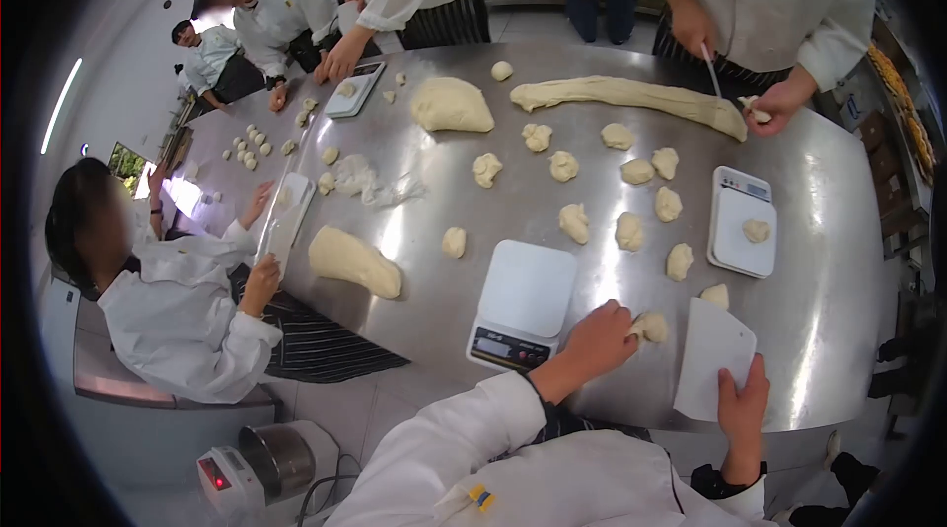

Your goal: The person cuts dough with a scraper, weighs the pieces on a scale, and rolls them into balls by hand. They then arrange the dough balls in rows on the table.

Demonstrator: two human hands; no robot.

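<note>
My left hand (599, 341) reaches over the steel table, its fingertips closed on a small lump of dough (650, 328). In my right hand (744, 399) is a flat white dough scraper (712, 354), gripped at its lower right edge and held over the table. Just beyond the scraper's top edge lies another dough piece (715, 296), partly hidden by it. Left of my left hand stands a white kitchen scale (526, 290) with nothing on its platform. A second scale (744, 223), farther right, bears a dough piece (757, 230).
Several dough lumps (629, 230) are scattered across the steel table (424, 202). Larger dough masses (355, 261) lie left and at the back. Across from me, a co-worker's hand (693, 29) holds a blade at a long dough roll (631, 96). Other people stand along the left side.
</note>
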